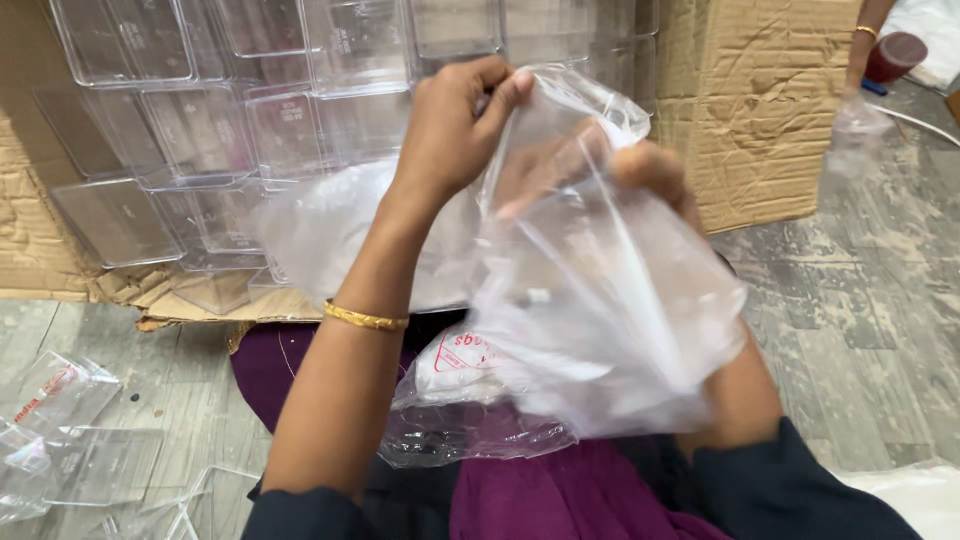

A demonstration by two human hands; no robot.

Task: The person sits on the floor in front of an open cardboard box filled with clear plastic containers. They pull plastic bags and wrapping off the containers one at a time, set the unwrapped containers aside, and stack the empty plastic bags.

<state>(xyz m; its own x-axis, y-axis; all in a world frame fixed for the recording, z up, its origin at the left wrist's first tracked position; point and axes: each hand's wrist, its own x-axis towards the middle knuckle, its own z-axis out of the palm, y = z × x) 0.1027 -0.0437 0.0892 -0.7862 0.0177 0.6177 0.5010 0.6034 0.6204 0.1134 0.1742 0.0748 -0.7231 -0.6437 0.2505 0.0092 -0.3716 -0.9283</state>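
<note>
Purple cloth [560, 500] covers my lap at the bottom of the view, and on it, just below the bag I am working, lies a pack of folded clear bags [455, 385] with red print. To the left of that bag, down on the grey floor [850, 330], a few loose clear plastic lids [95, 460] lie scattered.

The clear plastic bag [600, 300] hangs in front of me above my lap, crumpled and puffed out. My left hand [455, 125] is closed on its upper rim, thumb and fingertips pinching the film at the top edge, with a gold bangle [365, 318] on that wrist. My right hand [610, 170] is inside the bag, seen only through the film; its fingers are curled and press against the plastic, but I cannot tell whether they grip anything.

Behind the bag stands an open cardboard box [760, 110], its flap lying flat on the floor to the bag's left. The box is packed with stacked clear plastic containers [200, 130], rows of them rising behind my left hand.

Far to the upper right of the bag, another person's hand [868, 40] with a bangle reaches down beside a dark red cup [895, 55].
</note>
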